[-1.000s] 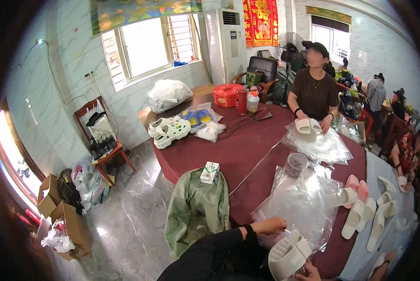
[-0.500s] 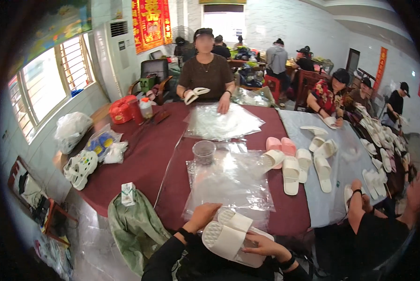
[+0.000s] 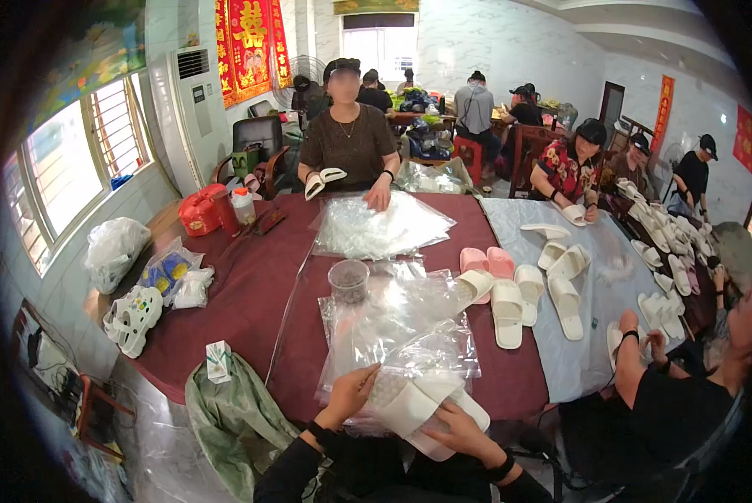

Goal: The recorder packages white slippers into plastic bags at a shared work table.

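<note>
A pair of white slide slippers (image 3: 413, 409) lies low in front of me at the table's near edge. My right hand (image 3: 461, 430) grips the pair, its fingers across the slippers. Clear plastic film of a bag (image 3: 397, 375) covers the slippers' far ends, which look to be inside it. My left hand (image 3: 349, 392) pinches the bag's edge to the left of the slippers. Just beyond my hands is a stack of clear plastic bags (image 3: 351, 335), with a clear round tub (image 3: 348, 281) on its far left part.
More white slippers (image 3: 508, 314) and a pink pair (image 3: 487, 262) lie to the right. Across the maroon table (image 3: 254, 277), a person holds a white slipper (image 3: 324, 181) over another bag stack (image 3: 384, 226). White clogs (image 3: 133, 321) and a green sack (image 3: 240, 423) are left. Co-workers sit at right.
The slippers' far ends have moved under the plastic film. My left hand has gone from beside the slippers to pinching the bag's edge. The whole view has shifted slightly.
</note>
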The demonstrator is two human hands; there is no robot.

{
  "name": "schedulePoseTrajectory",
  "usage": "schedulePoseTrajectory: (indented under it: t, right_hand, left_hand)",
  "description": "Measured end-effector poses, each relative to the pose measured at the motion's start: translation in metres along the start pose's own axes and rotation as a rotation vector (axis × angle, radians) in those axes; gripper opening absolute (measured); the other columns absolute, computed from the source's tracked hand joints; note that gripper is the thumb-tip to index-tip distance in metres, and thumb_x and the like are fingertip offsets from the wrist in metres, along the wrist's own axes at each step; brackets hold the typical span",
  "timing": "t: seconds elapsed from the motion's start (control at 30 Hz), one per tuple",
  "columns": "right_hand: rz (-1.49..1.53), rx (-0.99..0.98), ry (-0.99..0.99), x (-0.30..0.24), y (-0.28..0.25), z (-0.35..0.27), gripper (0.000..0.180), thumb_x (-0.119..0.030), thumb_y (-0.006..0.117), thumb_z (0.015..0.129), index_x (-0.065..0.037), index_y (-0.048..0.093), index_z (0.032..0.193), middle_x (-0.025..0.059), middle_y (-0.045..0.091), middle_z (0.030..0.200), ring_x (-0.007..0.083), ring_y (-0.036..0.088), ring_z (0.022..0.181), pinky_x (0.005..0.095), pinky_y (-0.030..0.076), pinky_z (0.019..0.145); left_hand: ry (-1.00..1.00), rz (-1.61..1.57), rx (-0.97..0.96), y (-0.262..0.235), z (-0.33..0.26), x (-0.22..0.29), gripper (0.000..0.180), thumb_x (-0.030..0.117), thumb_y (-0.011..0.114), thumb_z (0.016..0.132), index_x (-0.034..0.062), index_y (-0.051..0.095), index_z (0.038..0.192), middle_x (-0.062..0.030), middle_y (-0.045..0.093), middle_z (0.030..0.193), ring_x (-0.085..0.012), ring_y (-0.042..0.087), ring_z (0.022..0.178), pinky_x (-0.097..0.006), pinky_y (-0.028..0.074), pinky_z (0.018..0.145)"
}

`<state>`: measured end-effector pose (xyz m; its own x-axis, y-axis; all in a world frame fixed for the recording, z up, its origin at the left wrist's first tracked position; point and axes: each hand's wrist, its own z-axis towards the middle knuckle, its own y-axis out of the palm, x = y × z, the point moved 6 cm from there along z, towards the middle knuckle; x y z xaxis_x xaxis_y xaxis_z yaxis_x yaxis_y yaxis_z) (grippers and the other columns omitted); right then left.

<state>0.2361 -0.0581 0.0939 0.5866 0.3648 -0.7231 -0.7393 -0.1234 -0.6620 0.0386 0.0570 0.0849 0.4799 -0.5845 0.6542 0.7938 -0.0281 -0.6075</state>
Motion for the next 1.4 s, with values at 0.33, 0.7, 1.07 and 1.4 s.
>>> schedulePoseTrajectory:
  t: [0.33, 0.7, 1.07, 1.4]
  right_hand:
    - [-0.460, 0.274, -0.130, -0.022, 0.011, -0.005, 0.040, -0.022, 0.070, 0.071, 0.001, 0.058, 0.101, 0.0191, 0.051, 0.096, 0.0397, 0.052, 0.095, 0.0436, 0.045, 0.082]
    - [-0.413, 0.308, -0.074, -0.012, 0.023, 0.013, 0.036, -0.022, 0.066, 0.075, 0.003, 0.056, 0.098, 0.0226, 0.051, 0.094, 0.0420, 0.053, 0.094, 0.0468, 0.041, 0.094]
    - [-0.354, 0.415, -0.027, -0.007, 0.020, 0.025, 0.027, -0.015, 0.067, 0.073, 0.001, 0.054, 0.090, 0.0199, 0.048, 0.088, 0.0382, 0.051, 0.083, 0.0451, 0.044, 0.074]
    - [-0.361, 0.510, 0.019, 0.001, 0.021, 0.025, 0.026, -0.017, 0.065, 0.074, 0.001, 0.054, 0.089, 0.0230, 0.048, 0.091, 0.0409, 0.052, 0.086, 0.0467, 0.044, 0.074]
  left_hand:
    - [0.400, 0.465, -0.022, 0.010, 0.000, 0.040, 0.039, 0.008, 0.059, 0.078, 0.0053, 0.056, 0.116, -0.0134, 0.058, 0.117, -0.0316, 0.058, 0.101, -0.039, 0.050, 0.083]
    - [0.448, 0.413, -0.018, 0.021, 0.002, 0.050, 0.041, 0.008, 0.059, 0.078, 0.0022, 0.054, 0.118, -0.0158, 0.055, 0.121, -0.0361, 0.054, 0.108, -0.042, 0.046, 0.091]
    - [0.462, 0.495, -0.082, 0.029, -0.008, 0.059, 0.045, 0.013, 0.058, 0.079, 0.0044, 0.051, 0.123, -0.0120, 0.050, 0.128, -0.0341, 0.047, 0.118, -0.048, 0.035, 0.101]
    - [0.462, 0.381, -0.102, 0.044, -0.014, 0.069, 0.044, 0.014, 0.061, 0.076, 0.0070, 0.054, 0.119, -0.0070, 0.054, 0.124, -0.0255, 0.049, 0.116, -0.047, 0.033, 0.103]
